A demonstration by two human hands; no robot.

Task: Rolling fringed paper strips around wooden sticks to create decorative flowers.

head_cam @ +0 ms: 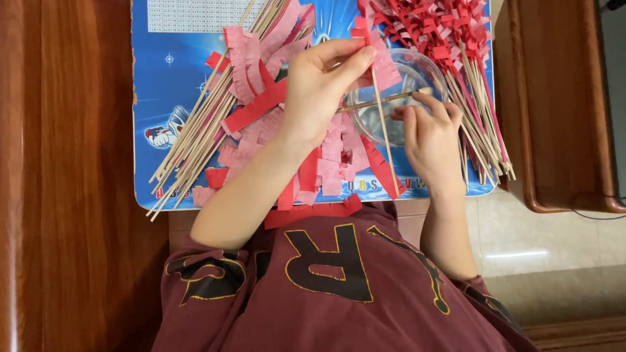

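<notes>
My left hand pinches a thin wooden stick together with a fringed strip of red paper near the stick's top. My right hand holds a small wooden brush or stick that lies across a clear round bowl. The bowl sits on a blue printed mat, between both hands. The stick in my left hand slants down toward my chest.
A bundle of bare wooden sticks lies on the mat's left side. Loose fringed red paper strips are heaped in the middle. Finished sticks wrapped in red paper are piled at the right. Wooden furniture flanks the mat on the right.
</notes>
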